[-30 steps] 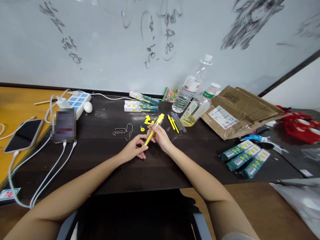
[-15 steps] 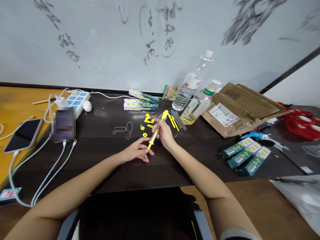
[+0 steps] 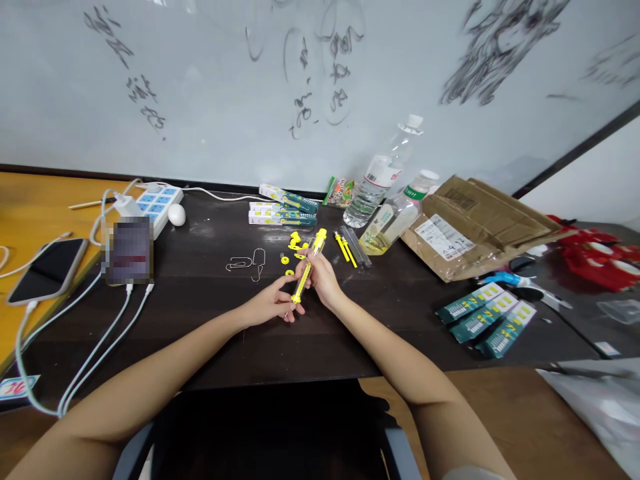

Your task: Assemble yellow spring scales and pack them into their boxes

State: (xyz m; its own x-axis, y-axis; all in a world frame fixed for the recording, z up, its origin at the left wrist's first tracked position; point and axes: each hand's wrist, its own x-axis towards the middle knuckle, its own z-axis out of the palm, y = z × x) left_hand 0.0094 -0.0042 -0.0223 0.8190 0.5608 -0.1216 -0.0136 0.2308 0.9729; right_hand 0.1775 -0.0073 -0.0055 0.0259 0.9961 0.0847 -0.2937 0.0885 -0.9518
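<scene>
A clear tube with yellow end pieces and a yellow rod inside, syringe-like in shape (image 3: 303,283), slants over the table between my hands. My right hand (image 3: 323,277) is closed round its upper half, below the yellow head. At the lower yellow end, my left hand (image 3: 275,303) pinches it with thumb and fingers, a thin bit of wire showing by the fingertips. Small yellow plastic parts (image 3: 295,238) and a yellow ring (image 3: 285,261) lie just beyond the hands. Bent metal wire pieces (image 3: 240,263) rest to the left. Yellow rods (image 3: 345,251) and clear tubes (image 3: 359,248) lie to the right.
Printed boxes (image 3: 283,217) are stacked at the back; several more boxes (image 3: 506,330) lie at right. Two bottles (image 3: 393,220) stand beside a brown parcel (image 3: 480,227). A power strip (image 3: 159,203), phone (image 3: 47,270) and white cables (image 3: 107,340) occupy the left.
The yellow rod that stuck out below the tube no longer protrudes, and the yellow flange now sits at the lower end by my left fingers. The view has shifted slightly.
</scene>
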